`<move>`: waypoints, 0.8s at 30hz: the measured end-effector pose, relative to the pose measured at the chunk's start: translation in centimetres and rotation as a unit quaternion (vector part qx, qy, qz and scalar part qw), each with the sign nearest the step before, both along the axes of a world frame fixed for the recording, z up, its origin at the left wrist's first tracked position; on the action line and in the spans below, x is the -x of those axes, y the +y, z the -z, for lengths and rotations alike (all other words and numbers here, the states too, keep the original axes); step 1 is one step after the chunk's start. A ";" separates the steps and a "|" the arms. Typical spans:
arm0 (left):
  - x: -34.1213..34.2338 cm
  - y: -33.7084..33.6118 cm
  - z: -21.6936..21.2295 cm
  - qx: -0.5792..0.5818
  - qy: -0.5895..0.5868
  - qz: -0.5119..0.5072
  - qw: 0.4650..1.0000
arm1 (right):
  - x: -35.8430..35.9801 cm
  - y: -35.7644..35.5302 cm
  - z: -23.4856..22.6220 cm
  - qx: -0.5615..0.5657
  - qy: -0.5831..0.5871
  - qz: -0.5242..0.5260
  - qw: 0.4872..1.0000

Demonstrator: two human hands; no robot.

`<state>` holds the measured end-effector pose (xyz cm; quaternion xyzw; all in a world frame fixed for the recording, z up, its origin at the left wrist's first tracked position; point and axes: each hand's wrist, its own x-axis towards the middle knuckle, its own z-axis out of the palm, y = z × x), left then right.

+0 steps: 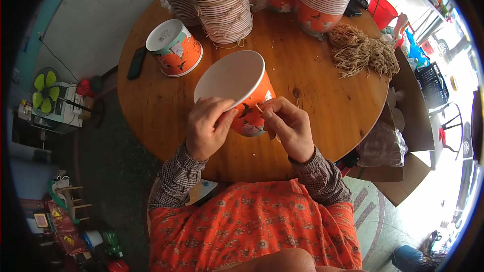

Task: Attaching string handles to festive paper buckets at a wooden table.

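Over the near edge of the round wooden desk (302,85), an orange paper bucket with white inside (237,83) tilts. The left hand (207,127) has its grip around the bucket's side; the right hand (290,126) pinches a thin tan string (258,108) at its wall.

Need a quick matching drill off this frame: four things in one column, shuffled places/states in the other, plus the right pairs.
Things
1. orange paper bucket
2. second orange paper bucket
3. bundle of tan cords
4. dark phone

Places/states
A. lying flat near the round table's left edge
B. held tilted between the left hand and right hand
C. piled loose on the table's right side
D. standing upside down on the table, white base up

Pairs: 1-B, 2-D, 3-C, 4-A
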<state>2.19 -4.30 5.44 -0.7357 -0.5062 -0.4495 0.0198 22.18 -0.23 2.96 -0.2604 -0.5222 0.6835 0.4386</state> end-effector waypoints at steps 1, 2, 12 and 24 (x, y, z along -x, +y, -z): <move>-0.1 -0.1 0.1 -0.015 0.016 0.002 1.000 | 0.2 0.1 -0.1 0.002 0.004 -0.004 1.000; -0.3 -0.2 -0.1 -0.015 0.017 0.001 1.000 | 0.4 0.1 0.0 0.002 0.005 -0.004 1.000; -0.9 -0.8 -0.4 -0.030 0.105 -0.005 0.994 | 0.6 0.5 1.3 0.032 -0.016 -0.006 0.999; -1.5 -1.1 -0.3 -0.010 0.145 0.001 0.989 | 0.8 0.6 2.2 0.022 -0.024 0.001 0.999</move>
